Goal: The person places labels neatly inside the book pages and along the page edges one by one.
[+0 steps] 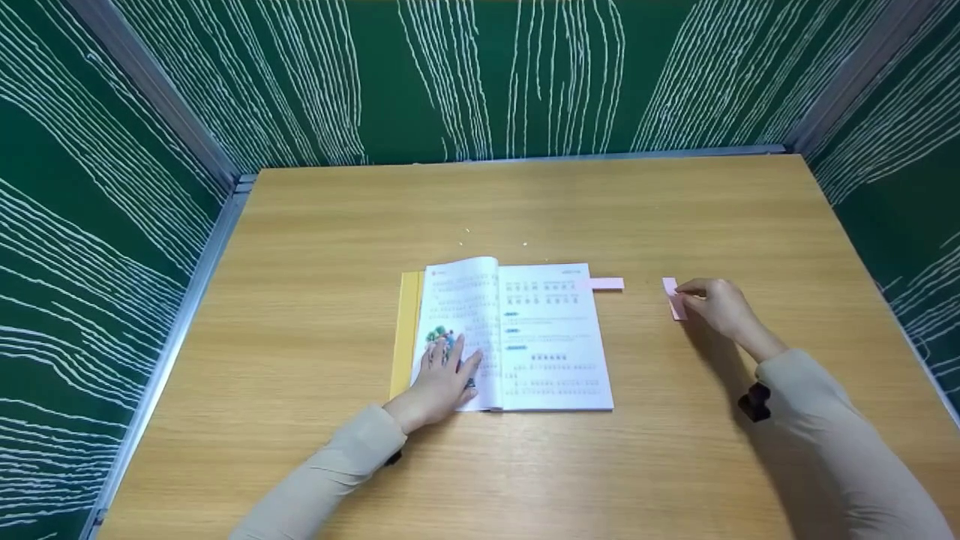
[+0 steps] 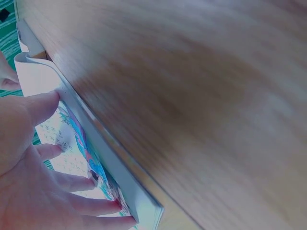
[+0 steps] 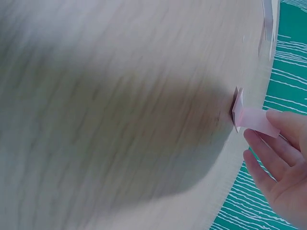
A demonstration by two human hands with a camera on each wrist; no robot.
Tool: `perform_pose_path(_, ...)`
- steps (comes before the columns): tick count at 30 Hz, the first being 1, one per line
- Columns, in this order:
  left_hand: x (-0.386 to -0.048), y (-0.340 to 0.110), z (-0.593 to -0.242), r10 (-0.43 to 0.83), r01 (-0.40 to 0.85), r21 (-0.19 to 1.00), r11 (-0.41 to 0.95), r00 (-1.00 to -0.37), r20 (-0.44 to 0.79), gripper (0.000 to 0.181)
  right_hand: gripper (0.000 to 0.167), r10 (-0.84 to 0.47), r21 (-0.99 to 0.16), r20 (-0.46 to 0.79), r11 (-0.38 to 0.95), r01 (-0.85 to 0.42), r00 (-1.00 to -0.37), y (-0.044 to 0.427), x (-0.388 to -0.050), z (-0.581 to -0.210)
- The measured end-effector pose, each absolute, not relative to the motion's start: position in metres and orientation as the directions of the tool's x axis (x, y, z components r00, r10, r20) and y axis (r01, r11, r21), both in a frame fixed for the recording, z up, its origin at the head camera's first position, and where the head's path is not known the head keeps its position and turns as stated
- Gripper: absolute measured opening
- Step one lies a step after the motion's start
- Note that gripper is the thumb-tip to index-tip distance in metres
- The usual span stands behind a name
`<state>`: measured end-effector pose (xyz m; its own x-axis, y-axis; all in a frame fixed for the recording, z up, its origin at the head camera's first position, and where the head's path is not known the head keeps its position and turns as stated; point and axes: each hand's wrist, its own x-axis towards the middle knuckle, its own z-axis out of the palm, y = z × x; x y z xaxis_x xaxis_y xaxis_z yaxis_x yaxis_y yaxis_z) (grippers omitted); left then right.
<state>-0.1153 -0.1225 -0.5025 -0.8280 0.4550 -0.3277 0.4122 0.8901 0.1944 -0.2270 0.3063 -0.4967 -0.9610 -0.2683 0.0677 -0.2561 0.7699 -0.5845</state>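
Observation:
An open book (image 1: pixel 555 337) lies on the table, printed text on both pages and a coloured picture on the left one. My left hand (image 1: pixel 439 386) rests on that left page, fingers spread. In the left wrist view, the thumb and fingertips of this hand (image 2: pixel 33 187) touch the page (image 2: pixel 38 79). Out to the right of the book, my right hand (image 1: pixel 721 306) pinches a pink sticky note strip (image 3: pixel 259 121) between thumb and fingers. The strip's far end meets a small pink sticky note pad (image 3: pixel 237 111) on the table.
A pink strip (image 1: pixel 607 283) sticks out from the right page's edge. Beneath the book's left side shows a yellow cover (image 1: pixel 405 330). Tiny white scraps (image 1: pixel 525 244) lie behind the book on the wooden table (image 1: pixel 322 300). Green panels (image 1: pixel 495 82) with white lines border the table.

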Motion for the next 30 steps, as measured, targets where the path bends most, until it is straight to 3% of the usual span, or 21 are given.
perform_pose_path(19, -0.1155, -0.1218, -0.502, 0.467, 0.427, 0.191, 0.884, -0.824, -0.32, 0.057, 0.011, -0.165, -0.623, 0.185, 0.743, -0.246, -0.969, 0.3056, -0.2275, -0.5)
perform_pose_path(30, -0.1149, -0.1216, -0.502, 0.461, 0.412, 0.212, 0.886, -0.829, -0.315, 0.057, 0.011, -0.058, -0.665, 0.151, 0.733, -0.145, -0.987, 0.3036, -0.2267, -0.4969)
